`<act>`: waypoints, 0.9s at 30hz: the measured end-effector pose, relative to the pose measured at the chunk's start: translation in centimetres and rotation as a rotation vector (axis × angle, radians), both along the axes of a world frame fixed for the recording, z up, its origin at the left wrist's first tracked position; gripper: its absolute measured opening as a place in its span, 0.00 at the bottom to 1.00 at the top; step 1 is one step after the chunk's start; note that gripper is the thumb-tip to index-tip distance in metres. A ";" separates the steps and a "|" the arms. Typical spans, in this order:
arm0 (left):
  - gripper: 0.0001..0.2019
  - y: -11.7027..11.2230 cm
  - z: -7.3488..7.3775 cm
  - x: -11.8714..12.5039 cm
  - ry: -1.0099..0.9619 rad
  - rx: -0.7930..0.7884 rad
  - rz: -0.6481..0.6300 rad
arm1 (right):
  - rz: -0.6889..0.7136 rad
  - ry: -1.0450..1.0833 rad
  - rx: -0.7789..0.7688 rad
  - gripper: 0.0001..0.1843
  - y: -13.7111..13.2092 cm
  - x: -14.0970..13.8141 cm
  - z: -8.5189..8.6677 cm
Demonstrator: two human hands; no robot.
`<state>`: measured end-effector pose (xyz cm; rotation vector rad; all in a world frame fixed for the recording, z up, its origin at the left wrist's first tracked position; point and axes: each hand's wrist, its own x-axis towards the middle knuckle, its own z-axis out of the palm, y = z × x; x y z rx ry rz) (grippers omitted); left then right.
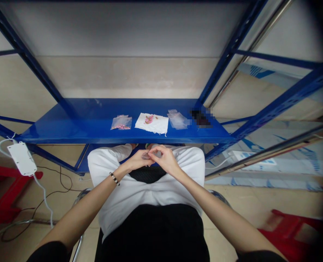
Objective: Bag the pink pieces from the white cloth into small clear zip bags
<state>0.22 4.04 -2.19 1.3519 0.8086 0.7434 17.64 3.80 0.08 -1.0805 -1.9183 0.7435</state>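
Observation:
My left hand (135, 161) and my right hand (165, 159) meet in front of my white top, and their fingertips pinch a small clear piece (147, 156) between them. It looks like thin plastic, but its exact form is too small to tell. A dark beaded bracelet (114, 178) circles my left wrist. Beyond my hands, a blue metal shelf (68, 131) holds a small bag of pink beads (121, 123), a white cloth (152, 123) with pink bits on it, and clear plastic bags (178, 120). A pixelated dark object (201, 119) lies at the shelf's right end.
Blue steel uprights and braces (281, 102) frame the shelf on both sides. A white power strip (22, 158) hangs at the left with its cables. Red stools (3, 193) (287, 233) stand low on either side, on a tiled floor.

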 end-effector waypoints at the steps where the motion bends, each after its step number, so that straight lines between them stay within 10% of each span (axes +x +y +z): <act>1: 0.19 0.0 0.2 -0.1 -0.006 -0.013 -0.014 | 0.003 0.008 0.001 0.04 0.0 0.0 0.1; 13: 0.15 -1.4 1.9 0.3 -0.316 -0.412 -0.188 | 0.093 0.055 -0.020 0.08 0.7 0.6 1.3; 27: 0.10 -1.1 2.8 0.5 -0.549 -0.581 -0.083 | 0.143 0.198 -0.063 0.12 0.7 0.4 1.5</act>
